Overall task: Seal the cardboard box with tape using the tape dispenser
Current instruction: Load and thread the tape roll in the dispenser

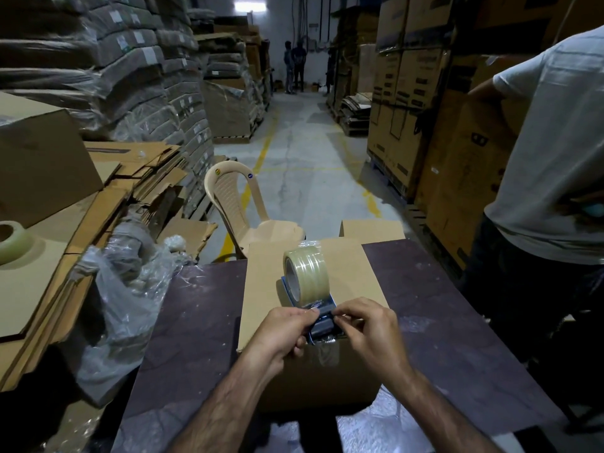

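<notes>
Both hands meet at the near end of the tape dispenser [323, 318]: the left hand [287, 328] and the right hand [366, 325] each pinch it between curled fingers and thumb. The cardboard box [271, 289], plain brown with its top closed, stands on the table directly before the person. The dispenser, blue-framed, rests on the box top near the front edge and carries a roll of clear tape [305, 273]. The table [441, 305] has a dark, scuffed surface. Stacked cartons [408, 93] line a dim warehouse aisle. A beige plastic chair [235, 204] stands beyond the table. A spare tape roll [13, 237] lies on flat cardboard at left.
</notes>
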`<action>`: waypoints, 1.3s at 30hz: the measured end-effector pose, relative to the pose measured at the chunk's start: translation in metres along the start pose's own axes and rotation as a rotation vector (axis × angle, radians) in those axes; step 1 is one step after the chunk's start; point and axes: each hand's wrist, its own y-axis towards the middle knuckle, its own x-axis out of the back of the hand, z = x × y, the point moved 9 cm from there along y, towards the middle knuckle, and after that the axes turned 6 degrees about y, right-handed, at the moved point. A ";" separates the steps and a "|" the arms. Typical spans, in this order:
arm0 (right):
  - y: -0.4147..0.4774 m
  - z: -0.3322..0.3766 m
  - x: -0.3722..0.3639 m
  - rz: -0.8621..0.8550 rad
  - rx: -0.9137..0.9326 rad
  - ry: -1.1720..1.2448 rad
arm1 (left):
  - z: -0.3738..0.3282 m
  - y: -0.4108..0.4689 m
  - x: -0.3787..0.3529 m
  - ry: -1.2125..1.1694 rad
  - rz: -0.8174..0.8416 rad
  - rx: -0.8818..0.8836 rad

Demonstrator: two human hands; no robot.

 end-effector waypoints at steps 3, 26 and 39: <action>-0.002 0.002 -0.003 0.019 0.055 -0.081 | 0.001 0.005 -0.003 -0.028 -0.001 0.007; 0.002 0.007 -0.008 0.070 0.053 -0.134 | 0.005 0.016 0.004 0.096 -0.139 -0.016; 0.010 0.002 -0.013 0.122 -0.068 -0.042 | 0.003 0.011 0.012 0.046 -0.094 0.047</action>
